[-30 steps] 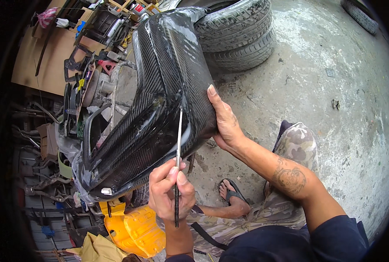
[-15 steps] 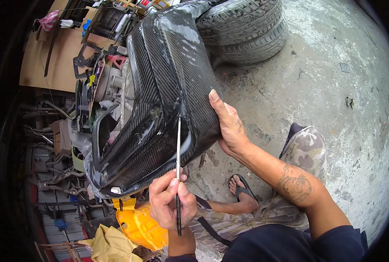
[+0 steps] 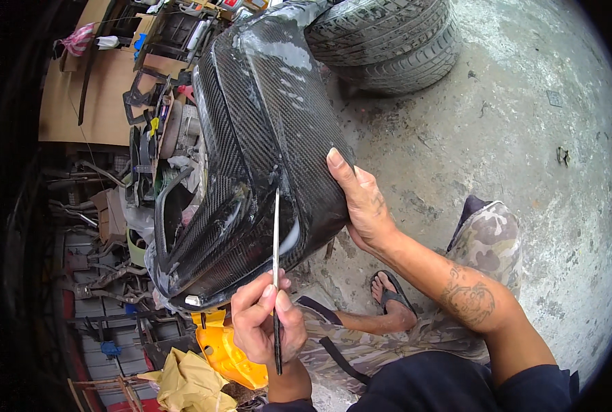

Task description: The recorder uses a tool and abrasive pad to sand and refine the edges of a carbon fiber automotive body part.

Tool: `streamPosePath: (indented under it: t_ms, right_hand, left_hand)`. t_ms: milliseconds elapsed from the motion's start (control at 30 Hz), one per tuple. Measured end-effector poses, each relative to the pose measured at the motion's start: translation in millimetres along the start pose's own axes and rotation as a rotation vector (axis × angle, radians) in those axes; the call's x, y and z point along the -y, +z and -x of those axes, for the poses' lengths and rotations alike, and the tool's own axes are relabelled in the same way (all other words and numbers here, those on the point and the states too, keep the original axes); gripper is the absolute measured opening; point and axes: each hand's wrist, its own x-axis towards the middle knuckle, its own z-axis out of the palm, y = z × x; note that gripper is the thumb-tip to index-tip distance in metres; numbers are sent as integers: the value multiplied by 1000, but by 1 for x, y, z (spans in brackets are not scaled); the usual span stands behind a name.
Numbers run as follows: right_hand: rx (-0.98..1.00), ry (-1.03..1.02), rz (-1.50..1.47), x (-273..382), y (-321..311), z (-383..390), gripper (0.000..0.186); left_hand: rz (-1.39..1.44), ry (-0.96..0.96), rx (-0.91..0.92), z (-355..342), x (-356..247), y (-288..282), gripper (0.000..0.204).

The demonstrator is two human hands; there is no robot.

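A glossy black carbon-fibre car bumper (image 3: 306, 144) with pale smears stretches from the top of the view to the lower left. My left hand (image 3: 268, 319) pinches a slim tapered tool (image 3: 275, 240), silver above and black at its lower end; its exact kind is unclear. The tool's tip meets the bumper near a crease just above a curved opening. At the bumper's right edge, my right hand (image 3: 367, 206) grips it, thumb on the upper face and the other fingers mostly hidden behind the edge.
Two stacked tyres (image 3: 395, 48) stand behind the bumper. A yellow moulded part (image 3: 234, 353) and crumpled tan paper (image 3: 189, 384) lie at lower left. Metal pipes and assorted parts crowd the left side. My sandalled foot (image 3: 391, 295) rests on the concrete floor (image 3: 512, 137).
The view has shifted slightly, moving the background a little to the right. The tool's tip stays around the same crease, and both hands keep their holds.
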Motion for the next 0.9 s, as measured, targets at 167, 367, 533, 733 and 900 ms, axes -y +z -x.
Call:
streamPosePath:
  t_ms: [167,367,533,733,900]
  right_hand:
    - [-4,1,81,-5,-10,-4,47]
    - [7,-18,65,-1,-2,-1,47]
    - [-12,1,20,4,6,3,47]
    - [-2,6,43,-5,-8,-3,47]
    - [-17,15,46,1,0,-1,46]
  left_hand:
    - [137,13,-148,0,7,6,13]
    - [56,39,-21,5,9,-7,10]
    - [18,61,1,6,9,-4,11]
    - [27,67,-12,5,11,-1,11]
    - [24,47,-14,4,9,0,11]
